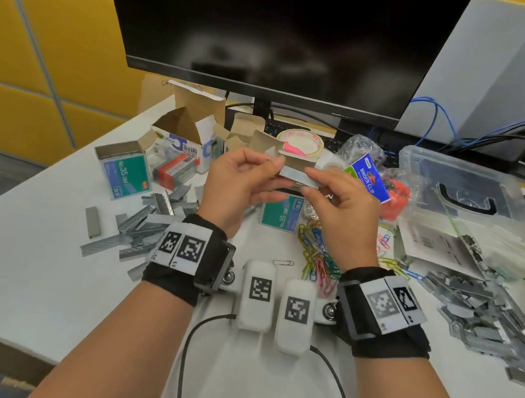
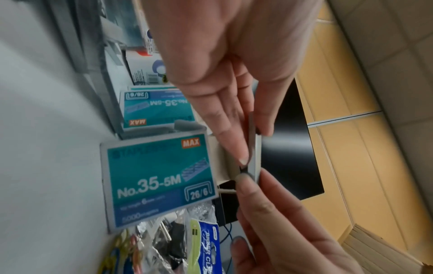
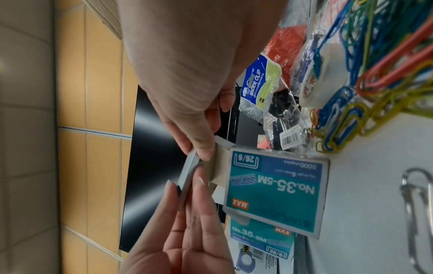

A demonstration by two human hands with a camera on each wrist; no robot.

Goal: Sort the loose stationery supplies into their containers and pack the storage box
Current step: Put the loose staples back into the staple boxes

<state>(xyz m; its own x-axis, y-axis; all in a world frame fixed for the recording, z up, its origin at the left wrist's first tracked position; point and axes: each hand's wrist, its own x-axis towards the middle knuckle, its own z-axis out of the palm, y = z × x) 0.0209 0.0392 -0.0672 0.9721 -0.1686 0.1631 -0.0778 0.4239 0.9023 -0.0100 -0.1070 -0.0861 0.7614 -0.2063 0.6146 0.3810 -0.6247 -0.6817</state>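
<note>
Both hands [image 1: 286, 185] pinching staple strip [image 1: 299, 176]

— What are you facing beyond the desk clutter?
— A dark monitor [image 1: 276, 24] is standing before you, blue cables [image 1: 441, 121] are trailing behind it, and yellow wall panels [image 1: 40, 22] are lining your left.

A white desk [image 1: 17, 262] carries loose staple strips [image 1: 141, 230], staple boxes [image 1: 125, 170], coloured paper clips [image 1: 317, 256] and a clear storage box [image 1: 463, 194]

"MAX", "No.35-5M" and "26/6" are printed on the teal staple box [image 2: 159, 183]. "BINDER CLIP" is read on the blue bag label [image 1: 369, 179]. "No.35-5M" is repeated on a second staple box [image 1: 126, 174].
</note>
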